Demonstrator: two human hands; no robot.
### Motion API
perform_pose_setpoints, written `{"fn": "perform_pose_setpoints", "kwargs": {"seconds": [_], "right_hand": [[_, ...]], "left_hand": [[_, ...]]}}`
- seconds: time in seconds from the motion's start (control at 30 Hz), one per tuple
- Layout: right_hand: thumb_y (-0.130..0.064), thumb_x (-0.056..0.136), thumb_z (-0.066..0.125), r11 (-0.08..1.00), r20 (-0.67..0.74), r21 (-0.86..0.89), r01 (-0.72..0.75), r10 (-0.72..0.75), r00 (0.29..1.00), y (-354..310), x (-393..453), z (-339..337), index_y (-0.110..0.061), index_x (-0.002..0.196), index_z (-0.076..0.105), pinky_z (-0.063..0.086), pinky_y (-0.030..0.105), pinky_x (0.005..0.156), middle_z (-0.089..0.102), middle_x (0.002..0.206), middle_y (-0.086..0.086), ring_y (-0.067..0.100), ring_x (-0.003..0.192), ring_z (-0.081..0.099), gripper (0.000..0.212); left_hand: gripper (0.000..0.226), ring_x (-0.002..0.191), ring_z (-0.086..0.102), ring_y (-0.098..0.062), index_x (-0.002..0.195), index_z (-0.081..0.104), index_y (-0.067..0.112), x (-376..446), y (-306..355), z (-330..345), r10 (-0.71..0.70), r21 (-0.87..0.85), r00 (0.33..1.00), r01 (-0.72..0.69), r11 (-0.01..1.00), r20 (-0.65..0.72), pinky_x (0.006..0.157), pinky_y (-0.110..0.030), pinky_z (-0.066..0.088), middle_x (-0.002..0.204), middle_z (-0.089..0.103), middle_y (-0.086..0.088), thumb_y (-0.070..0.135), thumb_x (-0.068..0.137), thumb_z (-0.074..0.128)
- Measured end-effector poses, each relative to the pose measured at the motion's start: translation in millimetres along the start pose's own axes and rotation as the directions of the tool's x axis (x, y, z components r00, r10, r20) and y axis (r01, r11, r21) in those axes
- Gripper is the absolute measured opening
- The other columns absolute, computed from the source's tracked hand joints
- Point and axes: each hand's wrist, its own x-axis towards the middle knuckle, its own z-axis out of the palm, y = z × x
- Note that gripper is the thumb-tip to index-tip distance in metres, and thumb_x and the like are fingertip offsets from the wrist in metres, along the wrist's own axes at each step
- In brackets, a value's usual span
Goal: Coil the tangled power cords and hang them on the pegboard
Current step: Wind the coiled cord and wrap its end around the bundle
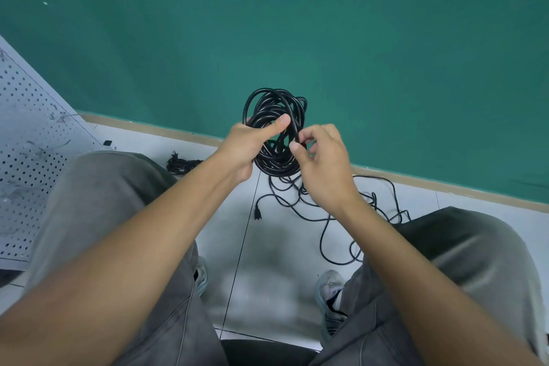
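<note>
A black power cord coil (269,107) of several loops is held up in front of the green wall. My left hand (252,142) grips the coil's left side, thumb pressed over the strands. My right hand (322,162) pinches one strand at the coil's right side between thumb and fingers. The uncoiled length of the cord (335,214) trails in loose tangles on the floor below, ending in a black plug (258,213). The pegboard (32,157), grey-white and perforated, leans at the left edge.
A second bundled black cord (181,164) lies on the floor by the baseboard, behind my left knee. My knees in grey trousers flank the floor gap, with my shoes (329,291) below. The green wall (297,24) rises straight ahead.
</note>
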Motion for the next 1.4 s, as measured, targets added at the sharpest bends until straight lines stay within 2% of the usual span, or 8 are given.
{"fn": "perform_pose_setpoints", "kwargs": {"seconds": [0.33, 0.57, 0.73, 0.9, 1.0, 1.13, 1.27, 1.4], "right_hand": [[-0.008, 0.106, 0.049, 0.807, 0.168, 0.518, -0.282, 0.228, 0.959, -12.8, 10.7, -35.6, -0.003, 0.099, 0.060, 0.063, 0.037, 0.078, 0.066, 0.069, 0.004, 0.023, 0.075, 0.075, 0.014], [-0.007, 0.103, 0.055, 0.791, 0.213, 0.496, -0.360, 0.291, 0.933, -7.6, 20.1, -65.1, 0.005, 0.104, 0.067, 0.053, 0.025, 0.062, 0.058, 0.065, -0.002, 0.015, 0.058, 0.067, 0.018], [-0.020, 0.105, 0.054, 0.514, 0.370, 0.741, -0.431, 0.222, 0.902, -9.2, 19.8, -74.5, -0.016, 0.091, 0.072, 0.039, 0.024, 0.069, 0.048, 0.067, -0.005, 0.009, 0.056, 0.043, 0.023], [-0.003, 0.095, 0.062, 0.427, 0.269, 0.857, -0.289, 0.108, 0.957, -11.4, 23.0, -72.6, -0.007, 0.137, 0.054, 0.053, 0.030, 0.094, 0.074, 0.097, 0.000, 0.012, 0.079, 0.062, 0.043], [0.003, 0.088, 0.071, 0.694, 0.239, 0.685, -0.222, 0.074, 0.968, -9.6, 14.8, -58.0, -0.016, 0.139, 0.049, 0.053, 0.025, 0.094, 0.077, 0.111, 0.005, 0.012, 0.095, 0.068, 0.059], [-0.006, 0.086, 0.080, 0.963, 0.225, 0.265, -0.054, -0.008, 0.974, 1.5, 6.0, -32.0, -0.015, 0.111, 0.072, 0.053, 0.026, 0.096, 0.075, 0.101, -0.006, 0.008, 0.096, 0.067, 0.028], [-0.013, 0.086, 0.079, 0.956, 0.047, -0.139, 0.260, -0.256, 0.966, 6.4, 9.7, -17.1, -0.012, 0.095, 0.078, 0.040, 0.008, 0.087, 0.073, 0.089, -0.003, 0.014, 0.095, 0.058, 0.008], [-0.011, 0.092, 0.071, 0.948, -0.017, -0.175, 0.265, -0.272, 0.962, 4.8, 8.5, -11.7, -0.008, 0.095, 0.074, 0.045, 0.022, 0.080, 0.060, 0.079, -0.018, 0.015, 0.083, 0.060, 0.005]], "left_hand": [[0.033, 0.066, 0.064, -0.011, 0.088, 0.076, 0.009, 19.7, -12.7, -11.9, 0.178, 0.142, 0.952, -0.146, 0.979, -0.249, 0.075, -0.029, 0.051, 0.068, 0.070, 0.010, 0.035, 0.076, 0.091], [0.040, 0.072, 0.063, -0.010, 0.092, 0.074, 0.005, 17.5, -7.9, -8.8, 0.213, 0.225, 0.961, -0.172, 0.959, -0.175, 0.078, -0.024, 0.052, 0.077, 0.068, 0.005, 0.039, 0.079, 0.089], [0.035, 0.058, 0.058, 0.004, 0.064, 0.058, 0.022, 17.7, -6.2, -8.9, 0.179, 0.246, 0.974, -0.141, 0.959, -0.140, 0.071, -0.017, 0.043, 0.048, 0.057, 0.022, 0.032, 0.085, 0.084], [0.050, 0.069, 0.054, -0.018, 0.065, 0.052, 0.015, 22.7, -6.7, -8.6, 0.098, 0.167, 0.983, -0.072, 0.983, -0.156, 0.083, -0.032, 0.049, 0.066, 0.053, 0.002, 0.048, 0.077, 0.088], [0.054, 0.074, 0.058, -0.026, 0.074, 0.060, 0.011, 21.6, -6.2, -11.6, 0.004, 0.029, 0.995, -0.001, 1.000, -0.104, 0.085, -0.042, 0.055, 0.071, 0.057, -0.002, 0.054, 0.067, 0.092], [0.044, 0.057, 0.062, -0.018, 0.070, 0.060, 0.013, 18.9, -3.4, -12.0, -0.053, -0.016, 0.998, 0.052, 0.999, -0.042, 0.070, -0.035, 0.056, 0.062, 0.057, 0.000, 0.047, 0.077, 0.087], [0.042, 0.056, 0.057, -0.017, 0.068, 0.056, 0.014, 13.3, -4.7, -4.7, -0.075, -0.010, 0.996, 0.074, 0.997, -0.045, 0.059, -0.029, 0.052, 0.065, 0.052, 0.000, 0.043, 0.083, 0.083], [0.046, 0.066, 0.058, -0.013, 0.079, 0.059, 0.010, 13.1, -11.9, 3.8, -0.002, 0.183, 0.994, 0.023, 0.983, -0.112, 0.060, -0.022, 0.043, 0.072, 0.058, 0.001, 0.051, 0.086, 0.078]]}}
